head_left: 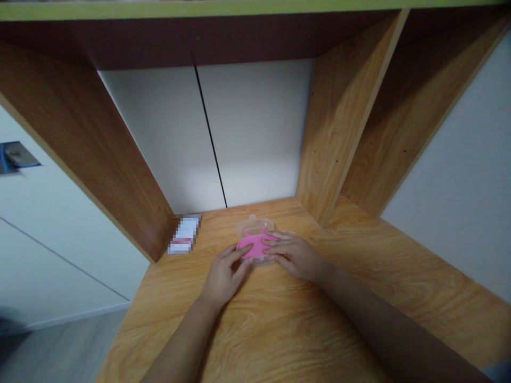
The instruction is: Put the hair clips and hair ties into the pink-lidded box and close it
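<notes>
The left hand (225, 276) and right hand (293, 256) hide much of the pink round piece (255, 246) and clear plastic case (249, 227). The white-and-red box (184, 234) at the desk's (255, 340) back-left corner is pixelated, its print unreadable. A blue-grey item (16, 157) is cut off by the left edge.

A head-worn camera looks from above and just behind the person's left hand (225, 276) and right hand (293, 256), facing forward and steeply down. It takes in a honey-toned wood-grain desktop (255, 330) running to a white far wall (255, 133) — the hands sit fairly near, low in the frame, between tall wooden side panels (339, 122).
</notes>
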`<state>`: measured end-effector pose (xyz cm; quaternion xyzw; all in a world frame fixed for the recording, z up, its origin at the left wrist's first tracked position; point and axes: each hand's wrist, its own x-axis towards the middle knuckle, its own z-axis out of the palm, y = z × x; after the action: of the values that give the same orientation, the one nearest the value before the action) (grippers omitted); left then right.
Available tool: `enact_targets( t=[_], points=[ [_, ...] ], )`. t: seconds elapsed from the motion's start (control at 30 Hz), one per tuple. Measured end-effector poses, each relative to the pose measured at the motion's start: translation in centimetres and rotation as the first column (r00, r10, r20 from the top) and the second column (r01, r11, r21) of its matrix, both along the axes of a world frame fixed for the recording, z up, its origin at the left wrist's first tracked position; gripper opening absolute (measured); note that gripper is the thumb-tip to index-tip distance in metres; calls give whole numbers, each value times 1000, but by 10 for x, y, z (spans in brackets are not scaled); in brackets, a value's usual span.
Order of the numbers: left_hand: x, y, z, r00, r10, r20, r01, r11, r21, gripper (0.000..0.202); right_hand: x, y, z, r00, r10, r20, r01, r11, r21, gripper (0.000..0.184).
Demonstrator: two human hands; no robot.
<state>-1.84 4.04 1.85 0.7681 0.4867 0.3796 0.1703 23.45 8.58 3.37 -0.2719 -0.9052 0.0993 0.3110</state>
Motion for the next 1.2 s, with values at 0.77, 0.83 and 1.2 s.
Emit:
enact_targets(
  t=[0.77, 0.83, 1.2],
  points=[
    [-8, 5, -11, 1000, 3, 23, -3, 1000, 27, 39, 63, 52, -20, 746, -656, 111, 665, 741, -94, 23],
    [-8, 6, -12, 1000, -6, 25, 5, 1000, 26, 39, 63, 51, -22, 745, -649, 158, 666, 738, -107, 22],
    [-8, 6, -13, 999, 1, 42, -2, 999, 38, 38, 55, 48, -27, 779, -595, 197, 622, 771, -134, 15]
  ],
)
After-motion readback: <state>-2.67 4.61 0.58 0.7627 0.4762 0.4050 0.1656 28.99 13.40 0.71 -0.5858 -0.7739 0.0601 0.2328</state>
